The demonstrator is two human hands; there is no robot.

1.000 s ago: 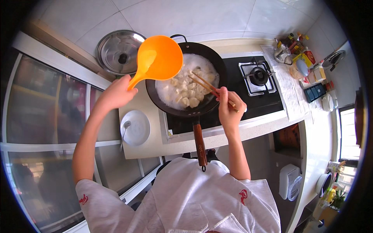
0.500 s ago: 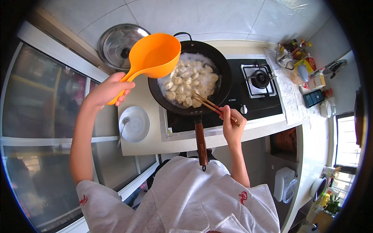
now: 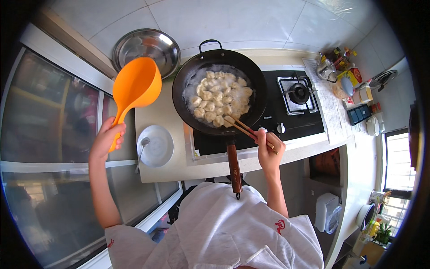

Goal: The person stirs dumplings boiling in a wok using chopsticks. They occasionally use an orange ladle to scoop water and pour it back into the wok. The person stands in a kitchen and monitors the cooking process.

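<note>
Well, our left hand has its fingers wrapped around the handle of an orange plastic scoop, which we hold up to the left of the wok, apart from it, overlapping a round stainless-steel lid in view. Our right hand grips a pair of wooden chopsticks, their tips among the nearest dumplings; we cannot tell whether they pinch one. The dumplings crowd together in cloudy water inside the black wok, on the black glass cooktop, its wooden handle pointing toward us. On the counter left of the cooktop we see a white bowl with a metal spoon leaning over its rim.
</note>
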